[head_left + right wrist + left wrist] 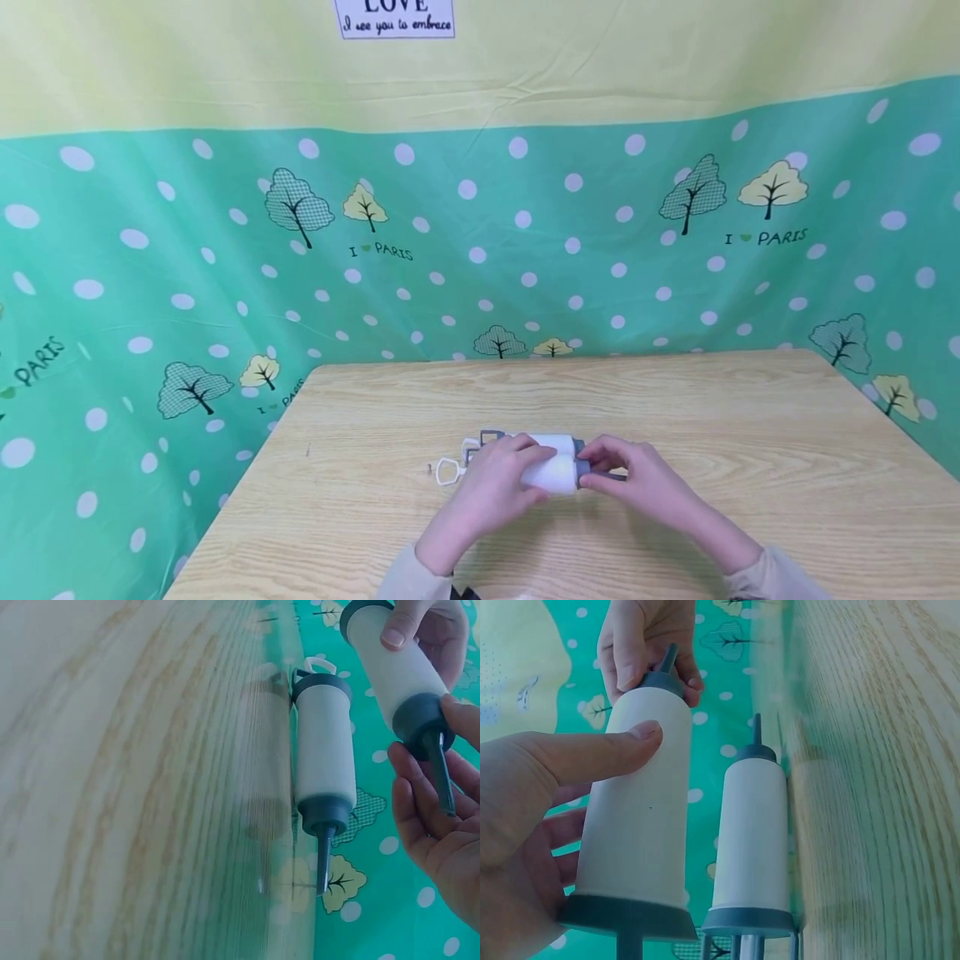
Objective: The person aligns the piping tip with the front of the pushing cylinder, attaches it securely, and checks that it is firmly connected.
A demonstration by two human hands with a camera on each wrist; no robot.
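Two white syringe-like tubes with grey end caps are in front of me, one nearer and one farther. My left hand grips the near syringe round its white barrel, thumb along the side. At its tip end, my right hand pinches the grey nozzle cap, from which a slim grey nozzle sticks out. The far syringe lies on the table beside it, untouched by the right hand. Both point their nozzles to the right. A white ring handle shows beyond my left hand.
The syringes are over the middle of a wooden table. A green and yellow patterned cloth hangs behind the table and along its sides. A small dark mark shows left of the ring handle.
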